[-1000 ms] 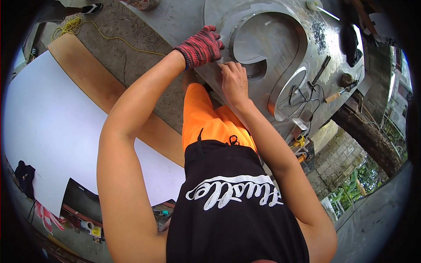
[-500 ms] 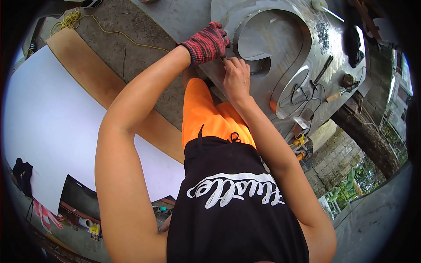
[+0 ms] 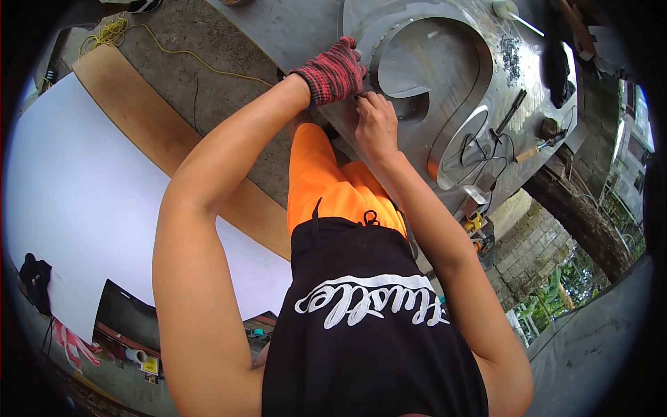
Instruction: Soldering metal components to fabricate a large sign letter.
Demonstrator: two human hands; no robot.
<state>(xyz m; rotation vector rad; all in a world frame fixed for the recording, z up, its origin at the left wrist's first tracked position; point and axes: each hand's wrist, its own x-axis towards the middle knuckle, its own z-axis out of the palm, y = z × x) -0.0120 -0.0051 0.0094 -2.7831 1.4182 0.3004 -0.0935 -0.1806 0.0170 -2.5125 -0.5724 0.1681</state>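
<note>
My left hand (image 3: 337,69), in a red and black knit glove, has its fingers curled at the near left edge of a grey metal worktop (image 3: 292,31). Close beside it, my bare right hand (image 3: 377,126) pinches with thumb and fingers. Whatever lies between the two hands is too small and covered to make out. Just right of them, a curved shape of bent sheet-metal strip (image 3: 460,118) stands on edge on the worktop, with a hooked inner end.
On the worktop's right lie a wooden-handled tool (image 3: 531,153), a black-handled tool (image 3: 513,111), a looped black cable (image 3: 479,156) and black cloth (image 3: 556,73). A white sheet (image 3: 90,194) and a brown curved board (image 3: 139,104) lie left. Yellow cord (image 3: 111,31) trails over the ground.
My left hand has shifted slightly right, its fingers closer to my right hand. My right hand has barely moved.
</note>
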